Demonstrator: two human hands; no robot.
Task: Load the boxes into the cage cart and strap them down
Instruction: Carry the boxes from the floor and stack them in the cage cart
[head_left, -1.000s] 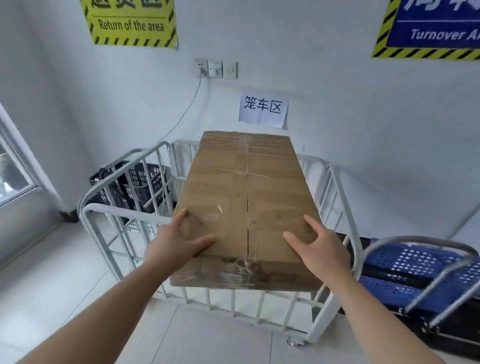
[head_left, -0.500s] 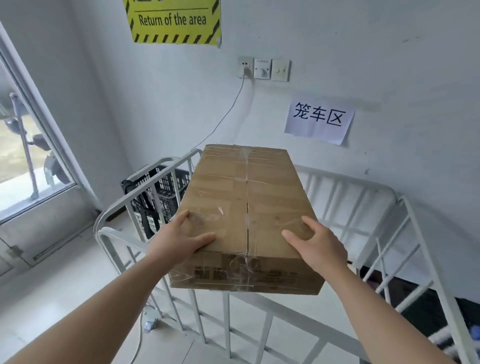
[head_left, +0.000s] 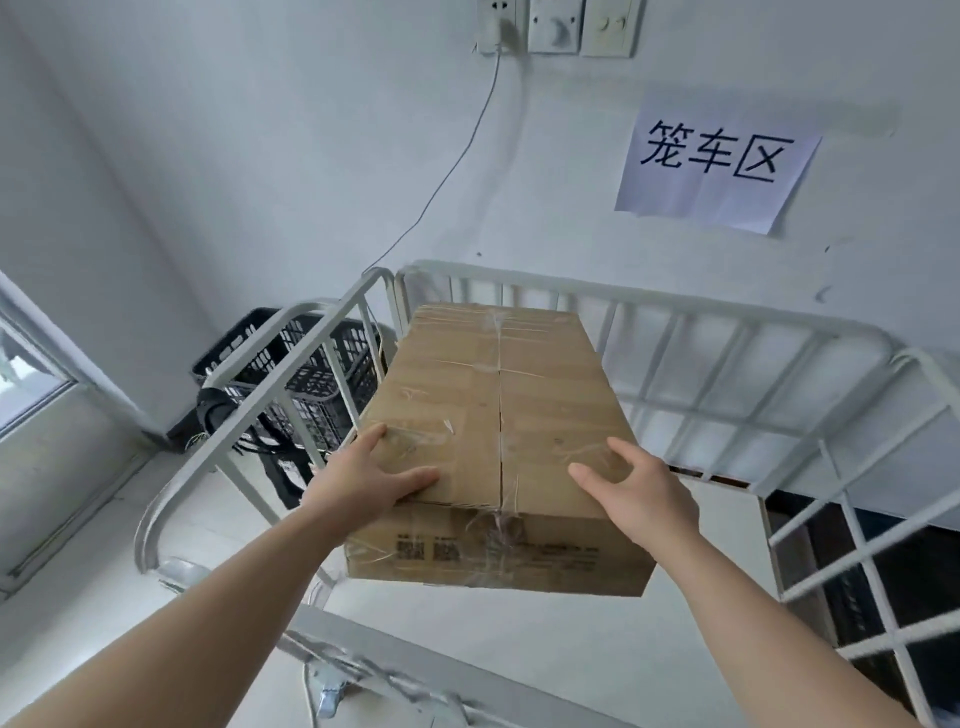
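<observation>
A long taped cardboard box (head_left: 498, 415) hangs in the air over the inside of the white cage cart (head_left: 727, 332), tilted slightly down toward me. My left hand (head_left: 363, 483) grips its near left corner, thumb on top and fingers wrapped round the side. At the near right corner my right hand (head_left: 644, 493) holds the box the same way. The cart's floor (head_left: 519, 639) below the box is bare. I see no strap.
A black plastic crate (head_left: 311, 374) stands outside the cart's left rail, near the corner. A cable runs from the wall socket (head_left: 498, 26) down behind the cart. A paper sign (head_left: 717, 161) hangs on the wall. Dark crates (head_left: 909, 571) show beyond the right rail.
I have stepped closer and the box has gone forward over the front rail and lower into the cart. Both hands keep the same grip.
</observation>
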